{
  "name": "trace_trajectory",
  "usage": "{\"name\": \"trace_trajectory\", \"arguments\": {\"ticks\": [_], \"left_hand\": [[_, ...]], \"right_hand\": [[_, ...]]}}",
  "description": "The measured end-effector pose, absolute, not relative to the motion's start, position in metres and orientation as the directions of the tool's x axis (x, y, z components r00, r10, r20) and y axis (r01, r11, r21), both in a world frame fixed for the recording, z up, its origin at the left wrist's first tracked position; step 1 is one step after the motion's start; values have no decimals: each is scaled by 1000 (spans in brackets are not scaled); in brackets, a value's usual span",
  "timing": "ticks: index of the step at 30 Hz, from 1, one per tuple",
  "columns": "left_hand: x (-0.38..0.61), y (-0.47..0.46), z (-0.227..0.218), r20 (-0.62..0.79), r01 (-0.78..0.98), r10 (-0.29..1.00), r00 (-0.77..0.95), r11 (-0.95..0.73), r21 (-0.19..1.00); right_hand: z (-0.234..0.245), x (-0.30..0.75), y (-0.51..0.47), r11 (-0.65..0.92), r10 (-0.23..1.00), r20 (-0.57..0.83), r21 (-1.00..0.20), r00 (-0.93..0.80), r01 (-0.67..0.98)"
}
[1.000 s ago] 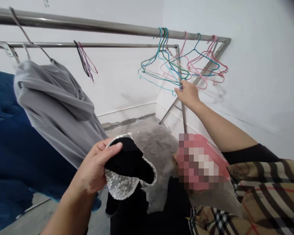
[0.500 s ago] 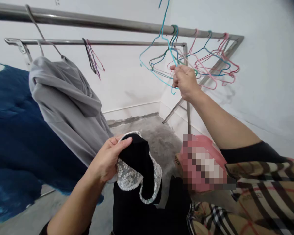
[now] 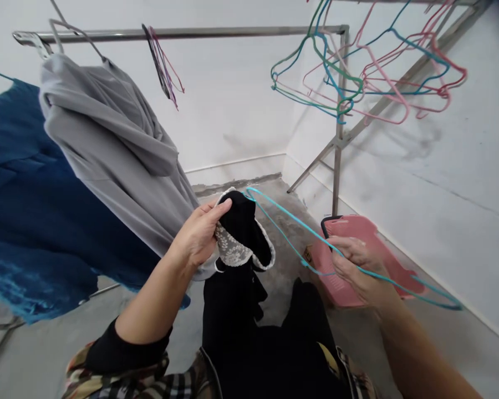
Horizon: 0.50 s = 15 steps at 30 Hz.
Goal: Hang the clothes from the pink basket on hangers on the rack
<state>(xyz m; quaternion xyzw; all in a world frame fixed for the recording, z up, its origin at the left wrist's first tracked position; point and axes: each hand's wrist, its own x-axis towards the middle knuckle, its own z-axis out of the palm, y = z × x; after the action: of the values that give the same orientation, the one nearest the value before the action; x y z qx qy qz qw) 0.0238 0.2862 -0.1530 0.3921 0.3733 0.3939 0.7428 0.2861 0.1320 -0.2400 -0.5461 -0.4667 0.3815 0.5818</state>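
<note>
My left hand (image 3: pixel 202 230) pinches a small black garment with white lace trim (image 3: pixel 238 250), which hangs folded in front of my legs; its exact kind is unclear. In my right hand (image 3: pixel 355 266) is a light blue hanger (image 3: pixel 289 215), held tilted by its wire. One end of the hanger reaches the top edge of the black garment; whether it has gone inside the cloth I cannot tell. The opposite end sticks out beyond my right wrist.
Several coloured hangers (image 3: pixel 391 72) hang from the rack at upper right. A gray hooded top (image 3: pixel 112 127) and a blue garment (image 3: pixel 62 210) hang at left. A pink basket (image 3: pixel 357 227) stands on the floor at right. Thin hangers (image 3: pixel 162 66) hang on the rear rail.
My right hand has taken the light blue hanger off the rail and brought it down to the black garment. My left hand has risen slightly, still holding the garment. The view has tilted downward.
</note>
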Motion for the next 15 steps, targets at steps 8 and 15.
{"name": "trace_trajectory", "arguments": {"ticks": [8,15], "left_hand": [[42,290,-165,-246,-259,886,392,363,895],[60,276,-174,-51,-40,907,417,75,996]], "right_hand": [[-263,309,89,71,976,60,-996,210,-47],[-241,294,111,-95,994,-61,-901,92,424]]}}
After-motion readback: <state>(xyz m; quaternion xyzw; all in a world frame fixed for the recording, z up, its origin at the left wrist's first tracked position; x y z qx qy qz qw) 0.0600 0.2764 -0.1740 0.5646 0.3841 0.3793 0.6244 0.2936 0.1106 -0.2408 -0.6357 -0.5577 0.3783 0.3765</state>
